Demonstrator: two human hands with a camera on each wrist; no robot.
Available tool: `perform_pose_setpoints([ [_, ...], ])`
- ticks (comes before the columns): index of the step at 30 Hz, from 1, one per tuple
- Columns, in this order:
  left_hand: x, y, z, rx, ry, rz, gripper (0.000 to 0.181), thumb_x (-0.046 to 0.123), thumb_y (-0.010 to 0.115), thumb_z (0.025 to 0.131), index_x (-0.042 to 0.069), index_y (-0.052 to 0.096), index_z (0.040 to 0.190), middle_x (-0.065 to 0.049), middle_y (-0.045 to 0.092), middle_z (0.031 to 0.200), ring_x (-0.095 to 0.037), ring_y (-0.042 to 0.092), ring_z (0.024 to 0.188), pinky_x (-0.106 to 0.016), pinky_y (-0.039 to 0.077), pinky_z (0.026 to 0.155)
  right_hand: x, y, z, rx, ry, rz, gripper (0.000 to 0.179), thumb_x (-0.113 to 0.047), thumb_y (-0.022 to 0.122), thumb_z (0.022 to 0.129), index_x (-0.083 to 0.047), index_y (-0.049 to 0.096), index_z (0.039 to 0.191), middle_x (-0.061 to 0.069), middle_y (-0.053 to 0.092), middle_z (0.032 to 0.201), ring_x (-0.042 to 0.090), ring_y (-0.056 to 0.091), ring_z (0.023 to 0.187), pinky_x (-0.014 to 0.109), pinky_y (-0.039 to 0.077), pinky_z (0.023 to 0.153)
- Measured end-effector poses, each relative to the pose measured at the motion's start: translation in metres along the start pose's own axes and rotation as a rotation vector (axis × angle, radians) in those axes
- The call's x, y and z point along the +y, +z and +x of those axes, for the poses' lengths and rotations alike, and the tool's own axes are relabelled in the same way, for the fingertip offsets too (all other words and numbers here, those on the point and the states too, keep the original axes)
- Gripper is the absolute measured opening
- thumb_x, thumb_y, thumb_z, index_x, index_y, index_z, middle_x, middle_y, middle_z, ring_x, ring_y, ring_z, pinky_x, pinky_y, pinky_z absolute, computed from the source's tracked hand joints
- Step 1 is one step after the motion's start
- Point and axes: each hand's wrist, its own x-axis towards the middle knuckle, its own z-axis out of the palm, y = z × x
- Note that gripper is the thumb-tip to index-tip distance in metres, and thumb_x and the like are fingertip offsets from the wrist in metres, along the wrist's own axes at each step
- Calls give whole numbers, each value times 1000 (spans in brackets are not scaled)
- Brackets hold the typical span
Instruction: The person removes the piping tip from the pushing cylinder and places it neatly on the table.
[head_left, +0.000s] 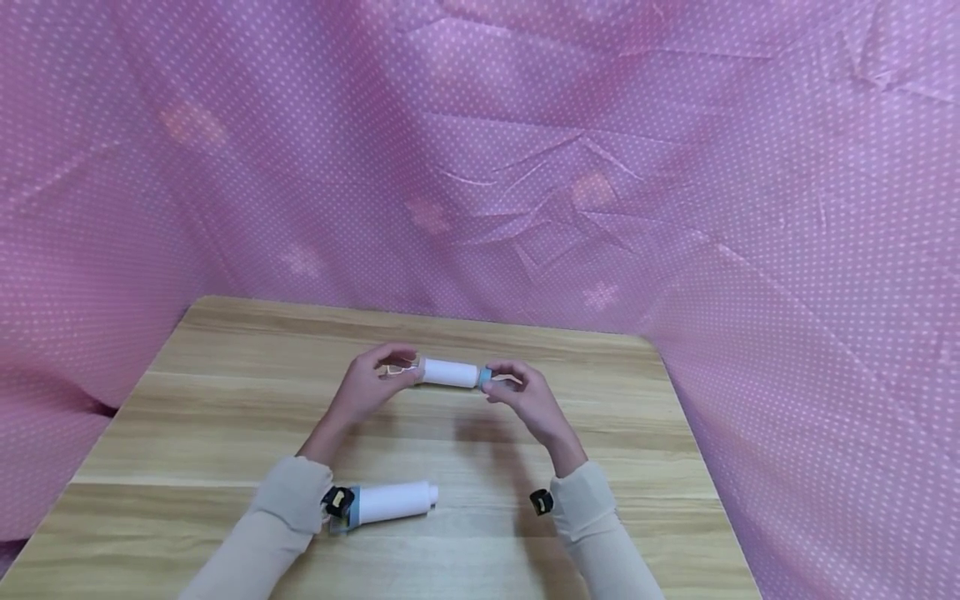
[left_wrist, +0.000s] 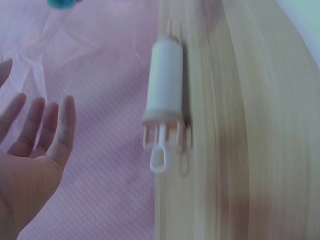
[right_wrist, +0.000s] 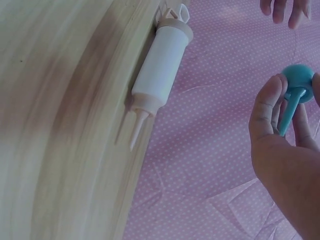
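Note:
In the head view, a white syringe (head_left: 450,372) with peach ends lies across the back of the table. My left hand (head_left: 375,375) overlaps its handle end there; the left wrist view shows that hand with its palm and spread fingers holding nothing, apart from the syringe (left_wrist: 166,80). A looped plunger handle sticks out of one end and a thin peach nozzle (right_wrist: 139,127) out of the other. Between thumb and fingers my right hand (right_wrist: 285,150) pinches a teal nozzle (right_wrist: 298,82) with a rounded cap and narrow spout.
Closer in, a second white syringe (head_left: 393,502) with a blue-teal collar lies by my left wrist, its stubby white end pointing right. The wooden table (head_left: 615,517) ends at a pink dotted cloth (head_left: 525,167) hanging behind and at both sides.

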Motion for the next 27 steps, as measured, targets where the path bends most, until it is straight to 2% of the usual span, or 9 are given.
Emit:
perform_pose_setpoints([
  [5,8,15,1,-34,-1,-50,45,25,80,90,7,66,128,-17,66,123,-32,63,111,-48,54,93,-5,4,0,-7,-9,-12,36,-4,73,92,6,61,124,18,59,124,22,68,98,37,58,87],
  [13,23,35,2,-113,-27,-180,44,21,79,91,4,64,129,-19,64,126,-35,63,111,-38,61,80,-9,15,1,-41,-85,-69,34,-7,74,92,3,64,123,14,62,120,22,68,91,34,59,80],
  [18,24,46,2,-165,-28,-266,41,14,77,92,-1,63,128,-21,62,125,-37,64,109,-37,61,80,-10,23,2,-61,-124,-74,32,-6,74,91,3,65,120,12,64,115,19,68,87,32,58,78],
  [21,25,48,1,-174,-25,-274,38,15,77,93,0,65,125,-18,63,123,-34,65,108,-37,61,81,-9,25,2,-60,-131,-74,32,-7,75,91,2,65,120,11,64,116,18,68,88,32,58,78],
  [27,24,50,1,-151,-12,-270,33,15,78,91,1,68,120,-16,66,119,-34,66,106,-37,61,82,-7,27,3,-50,-136,-62,31,-2,74,91,5,64,120,12,64,116,16,68,90,31,58,79],
])
